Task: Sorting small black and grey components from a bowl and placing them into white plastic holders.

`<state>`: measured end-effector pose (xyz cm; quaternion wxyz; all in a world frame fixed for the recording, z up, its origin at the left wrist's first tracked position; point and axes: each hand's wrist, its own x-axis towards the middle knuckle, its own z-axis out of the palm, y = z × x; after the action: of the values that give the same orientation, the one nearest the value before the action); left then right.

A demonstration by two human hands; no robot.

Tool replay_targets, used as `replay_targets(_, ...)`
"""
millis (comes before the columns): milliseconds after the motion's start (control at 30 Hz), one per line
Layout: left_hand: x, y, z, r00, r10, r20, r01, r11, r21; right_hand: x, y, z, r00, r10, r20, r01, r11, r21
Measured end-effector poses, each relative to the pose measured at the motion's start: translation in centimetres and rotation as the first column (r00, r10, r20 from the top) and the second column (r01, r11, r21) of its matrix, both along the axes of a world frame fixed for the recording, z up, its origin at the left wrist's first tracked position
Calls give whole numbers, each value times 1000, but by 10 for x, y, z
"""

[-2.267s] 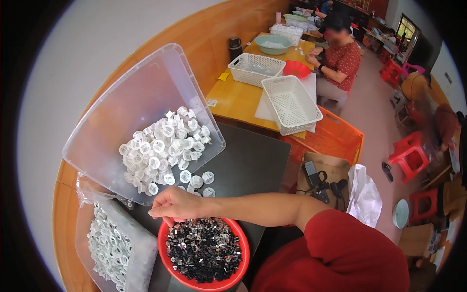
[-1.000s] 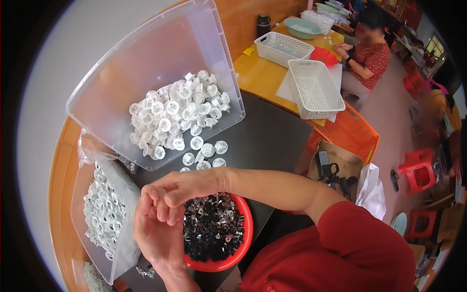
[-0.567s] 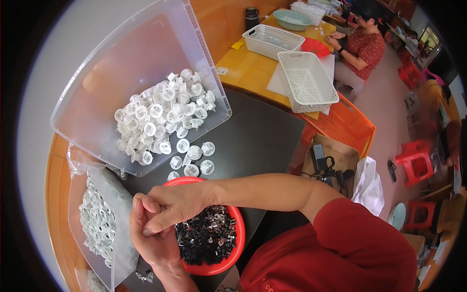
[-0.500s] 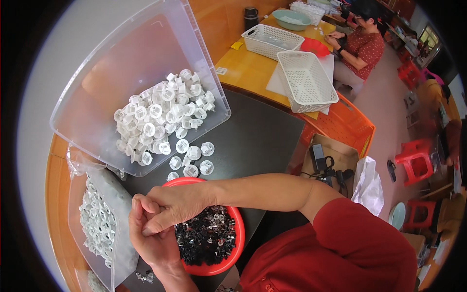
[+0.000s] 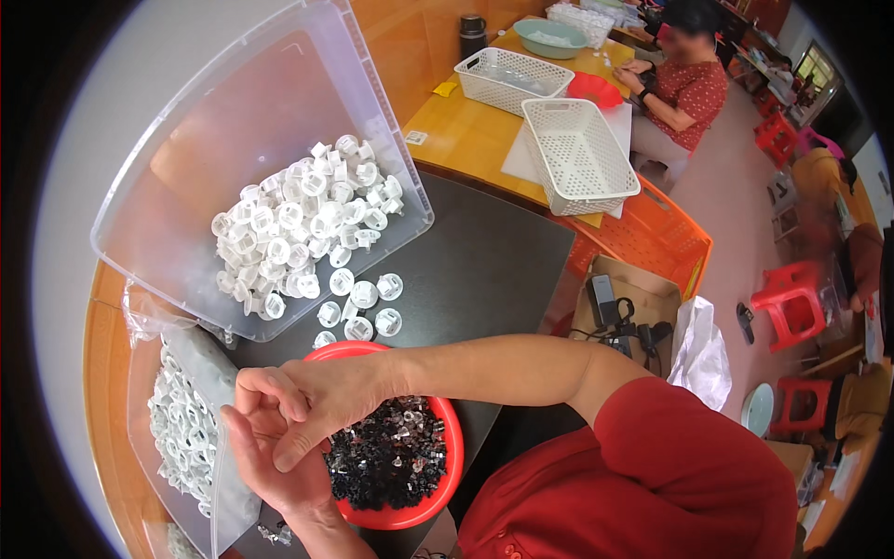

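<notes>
My two hands meet above the left side of a red round basin that holds many small black and clear or metallic parts. My right hand reaches across from the right with its fingers curled and its thumb pointing down against the other hand. Below it, my left hand is turned palm up, one finger stretched upward and the others bent or covered. Whatever lies between the fingers is hidden or too small to name.
A clear plastic bin lies tipped on the dark table, white round plastic pieces spilling out. Left of my hands is a clear container of white rings. White baskets and a seated person are farther off.
My hands have shifted slightly left, and their fingers have spread a little, with a wider gap between the right fingers and the left hand. The whole view has moved slightly.
</notes>
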<state>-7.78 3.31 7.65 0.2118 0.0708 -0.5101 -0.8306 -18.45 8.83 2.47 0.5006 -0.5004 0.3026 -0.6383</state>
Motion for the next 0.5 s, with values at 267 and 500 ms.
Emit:
replay_targets(267,2,-8,-15,993,110,30,-109,993,-33,7,-11,-11,980,-192,-62,188,980,-64)
replay_targets(500,0,-6,-6,899,437,40,-416,877,-241,-2,-12,-7,972,-123,202,138,989,-59)
